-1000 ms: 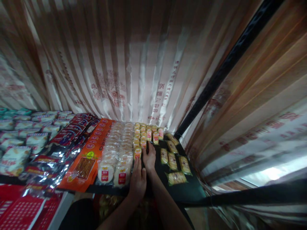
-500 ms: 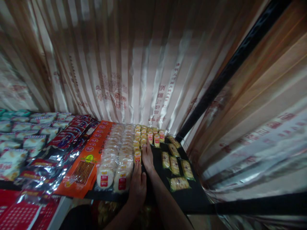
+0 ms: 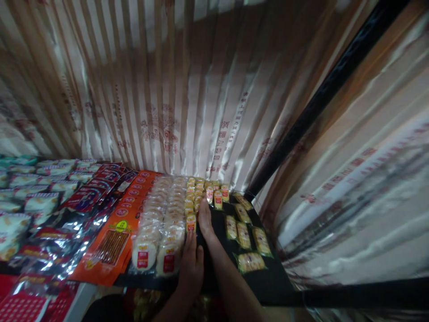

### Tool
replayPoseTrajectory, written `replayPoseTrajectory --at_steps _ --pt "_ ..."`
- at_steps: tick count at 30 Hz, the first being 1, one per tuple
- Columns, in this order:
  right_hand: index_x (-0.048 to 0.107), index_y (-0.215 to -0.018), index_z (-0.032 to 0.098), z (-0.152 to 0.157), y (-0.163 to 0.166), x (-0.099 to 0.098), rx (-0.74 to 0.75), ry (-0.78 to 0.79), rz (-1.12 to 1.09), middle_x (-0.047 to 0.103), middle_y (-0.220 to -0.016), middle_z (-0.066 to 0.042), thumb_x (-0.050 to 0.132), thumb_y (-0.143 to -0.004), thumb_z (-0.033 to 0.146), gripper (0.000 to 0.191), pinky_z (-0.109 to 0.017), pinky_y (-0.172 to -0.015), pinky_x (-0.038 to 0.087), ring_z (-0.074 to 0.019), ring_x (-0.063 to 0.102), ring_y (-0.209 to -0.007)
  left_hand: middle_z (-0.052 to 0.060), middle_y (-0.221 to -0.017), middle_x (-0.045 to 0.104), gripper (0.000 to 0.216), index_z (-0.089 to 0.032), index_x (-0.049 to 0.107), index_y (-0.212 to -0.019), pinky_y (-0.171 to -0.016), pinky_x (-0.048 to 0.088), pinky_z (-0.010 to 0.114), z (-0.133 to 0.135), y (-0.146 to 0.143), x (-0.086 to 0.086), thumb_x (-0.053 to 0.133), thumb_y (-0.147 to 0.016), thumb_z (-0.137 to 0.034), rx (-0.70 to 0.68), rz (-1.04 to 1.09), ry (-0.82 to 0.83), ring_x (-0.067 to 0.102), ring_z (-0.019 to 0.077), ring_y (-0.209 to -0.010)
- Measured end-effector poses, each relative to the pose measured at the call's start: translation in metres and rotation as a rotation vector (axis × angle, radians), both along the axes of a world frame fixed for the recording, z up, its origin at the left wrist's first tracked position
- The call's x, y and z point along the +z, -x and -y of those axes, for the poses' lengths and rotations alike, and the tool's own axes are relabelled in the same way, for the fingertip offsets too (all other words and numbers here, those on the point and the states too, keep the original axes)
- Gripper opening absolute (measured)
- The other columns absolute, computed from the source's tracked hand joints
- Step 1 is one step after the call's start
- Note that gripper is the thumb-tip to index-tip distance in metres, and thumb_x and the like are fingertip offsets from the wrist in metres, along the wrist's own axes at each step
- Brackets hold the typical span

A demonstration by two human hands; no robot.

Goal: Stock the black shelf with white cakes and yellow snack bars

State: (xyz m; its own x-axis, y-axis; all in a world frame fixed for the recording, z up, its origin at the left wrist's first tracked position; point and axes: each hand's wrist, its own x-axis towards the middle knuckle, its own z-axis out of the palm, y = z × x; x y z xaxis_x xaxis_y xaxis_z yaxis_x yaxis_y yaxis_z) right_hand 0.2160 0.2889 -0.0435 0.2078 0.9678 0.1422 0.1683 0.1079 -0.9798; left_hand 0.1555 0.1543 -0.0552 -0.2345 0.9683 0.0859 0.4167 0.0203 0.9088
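Small yellow snack packets with red labels [image 3: 191, 222] stand in a narrow double row on the black tabletop. My left hand [image 3: 191, 259] lies at the near end of that row, fingers stretched forward and touching the front packet. Along the row's right side my right hand [image 3: 204, 219] rests edge-on, its fingers extended and close against the packets. A few more small packets [image 3: 217, 199] sit just beyond my right fingertips. To the left of the row are two lines of wrapped round rice crackers [image 3: 168, 259]. Neither hand is wrapped around anything.
Several green-yellow wrapped bars [image 3: 244, 235] lie loosely on the black table [image 3: 250, 288] at the right. Farther left are orange stick-snack bags [image 3: 112, 246], dark shiny packs [image 3: 90, 192] and white bags [image 3: 42, 205]. Pleated curtains [image 3: 197, 112] and a slanting black pole [image 3: 301, 112] stand behind.
The camera view has shifted slightly, so the table appears a little lower. Both hands stay by the small packets in nearly the same pose, with no clear movement of the packets.
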Motion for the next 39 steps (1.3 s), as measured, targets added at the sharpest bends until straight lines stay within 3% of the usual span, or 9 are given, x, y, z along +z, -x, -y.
replayPoseTrajectory --at_steps 11,23,31,39 --pt "0.048 -0.127 0.017 -0.015 0.001 0.003 0.012 0.013 -0.074 0.044 -0.137 -0.008 0.029 -0.082 0.063 0.067 -0.037 -0.112 0.013 -0.0191 0.024 -0.135 0.015 -0.136 0.043 0.052 -0.001 0.049 -0.125 -0.111 0.026 0.039 0.001 0.004 0.019 0.032 -0.081 -0.025 -0.088 -0.029 0.091 0.037 0.0224 -0.129" --pt "0.044 -0.13 0.019 -0.016 0.005 0.001 -0.023 -0.03 -0.136 0.044 -0.137 -0.006 0.028 -0.083 0.061 0.065 -0.037 -0.11 0.019 -0.0174 0.029 -0.132 0.014 -0.135 0.045 0.05 -0.005 0.051 -0.124 -0.111 0.025 0.039 0.0 0.003 0.01 0.034 -0.082 -0.027 -0.055 -0.014 0.058 0.038 0.0217 -0.129" --pt "0.043 -0.131 0.017 0.004 0.001 0.011 -0.155 -0.096 -0.127 0.038 -0.141 -0.007 0.028 -0.084 0.058 0.064 -0.034 -0.111 0.018 -0.0161 0.029 -0.132 0.012 -0.134 0.048 0.049 -0.01 0.052 -0.123 -0.111 0.027 0.04 -0.004 0.004 0.004 0.033 -0.083 -0.029 -0.049 -0.023 0.019 0.04 0.0214 -0.128" --pt "0.043 -0.131 0.013 0.051 -0.006 0.005 -0.188 -0.012 -0.068 0.039 -0.14 -0.01 0.024 -0.084 0.059 0.068 -0.034 -0.109 0.022 -0.0182 0.033 -0.13 0.012 -0.139 0.041 0.049 -0.008 0.049 -0.126 -0.113 0.022 0.037 0.004 0.004 0.035 0.033 -0.083 -0.025 -0.111 0.003 0.166 0.032 0.0202 -0.132"
